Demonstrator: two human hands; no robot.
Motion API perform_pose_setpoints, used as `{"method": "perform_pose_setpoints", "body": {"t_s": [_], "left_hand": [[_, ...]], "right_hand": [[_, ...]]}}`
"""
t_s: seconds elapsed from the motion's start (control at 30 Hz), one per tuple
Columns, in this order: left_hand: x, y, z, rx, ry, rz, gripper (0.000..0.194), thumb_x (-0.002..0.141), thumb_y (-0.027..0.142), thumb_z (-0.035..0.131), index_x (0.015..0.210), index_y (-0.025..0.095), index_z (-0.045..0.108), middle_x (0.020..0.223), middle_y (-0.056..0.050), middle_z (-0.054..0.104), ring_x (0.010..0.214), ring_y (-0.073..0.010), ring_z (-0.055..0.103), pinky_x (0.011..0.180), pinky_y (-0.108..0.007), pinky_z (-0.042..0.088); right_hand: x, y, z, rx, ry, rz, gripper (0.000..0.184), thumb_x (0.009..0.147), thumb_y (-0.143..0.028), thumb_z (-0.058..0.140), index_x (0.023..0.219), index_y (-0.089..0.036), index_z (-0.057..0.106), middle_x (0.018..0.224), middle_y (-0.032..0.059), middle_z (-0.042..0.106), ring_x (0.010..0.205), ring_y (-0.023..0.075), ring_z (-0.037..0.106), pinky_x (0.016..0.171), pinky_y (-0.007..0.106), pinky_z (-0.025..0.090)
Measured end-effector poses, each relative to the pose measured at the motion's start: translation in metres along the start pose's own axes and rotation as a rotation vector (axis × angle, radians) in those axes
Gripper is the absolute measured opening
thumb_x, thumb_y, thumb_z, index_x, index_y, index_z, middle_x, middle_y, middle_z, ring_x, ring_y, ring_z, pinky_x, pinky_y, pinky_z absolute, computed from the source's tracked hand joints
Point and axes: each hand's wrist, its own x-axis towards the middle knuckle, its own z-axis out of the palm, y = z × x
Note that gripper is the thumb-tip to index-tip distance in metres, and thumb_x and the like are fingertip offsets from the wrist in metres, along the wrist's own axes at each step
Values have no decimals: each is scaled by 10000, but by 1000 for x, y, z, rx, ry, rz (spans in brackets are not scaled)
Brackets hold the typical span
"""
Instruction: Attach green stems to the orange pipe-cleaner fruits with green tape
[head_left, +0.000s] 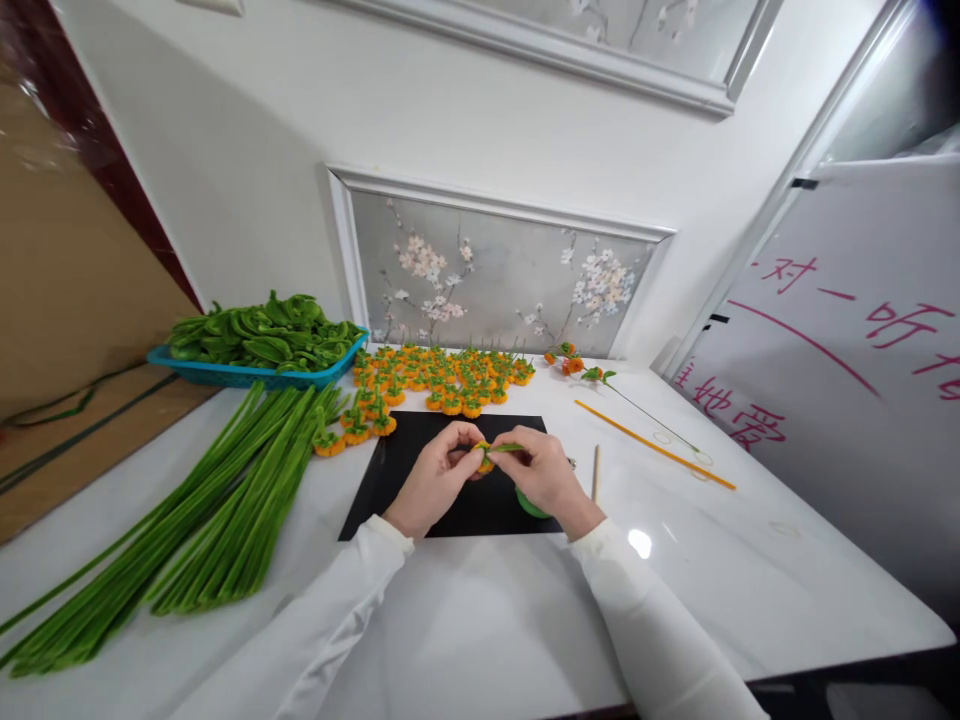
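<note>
Over a black mat (420,500) my two hands meet. My left hand (439,475) is closed on a small orange flower (484,464) with a green base, made of fuzzy pipe cleaner. Pinched in my right hand (541,470) is a thin green strip (508,447) that reaches the flower's green part. Beneath my right hand a round green object (531,503) shows in part; the hand hides the rest. Behind the mat stand several finished orange flowers (450,380) with green stems pointing up.
At left lie bundles of green pipe cleaners (225,500) and a blue tray (300,378) heaped with green leaf shapes (262,330). To the right are a wooden stick (597,474), an orange pipe cleaner (652,444) and a flower stem (652,412). A wall panel (510,265) stands behind.
</note>
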Motion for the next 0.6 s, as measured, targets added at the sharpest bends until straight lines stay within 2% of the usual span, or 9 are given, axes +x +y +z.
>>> {"method": "perform_pose_setpoints", "body": {"t_s": [0.13,0.23,0.43,0.6], "left_hand": [[-1,-2,1,94,-26,73,181,788,230,604,938,175,519,906,-8,548,771,-115,550,714,-250,457],[0,-5,-1,140,-53,106,208,781,219,614,954,181,503,906,-11,554,798,-125,552,732,-256,452],[1,-7,-7,113,-91,27,244,837,282,541,1048,213,439,724,33,528,678,-124,537,635,-244,446],[-2,-1,-8,188,-122,47,204,881,347,458,1034,220,500,714,27,527,650,-128,537,639,-248,458]], "right_hand": [[-1,2,3,69,28,116,127,777,-276,599,768,-170,667,670,19,633,540,121,513,509,229,399],[-1,4,3,84,0,175,153,766,-305,603,759,-162,655,627,11,618,515,117,501,484,224,384],[-1,3,-4,106,-102,144,161,782,-293,563,798,-157,647,645,11,616,519,109,490,467,210,372],[-3,-1,-5,92,-98,121,115,761,-229,546,770,-158,635,618,-2,581,502,96,450,457,202,354]]}}
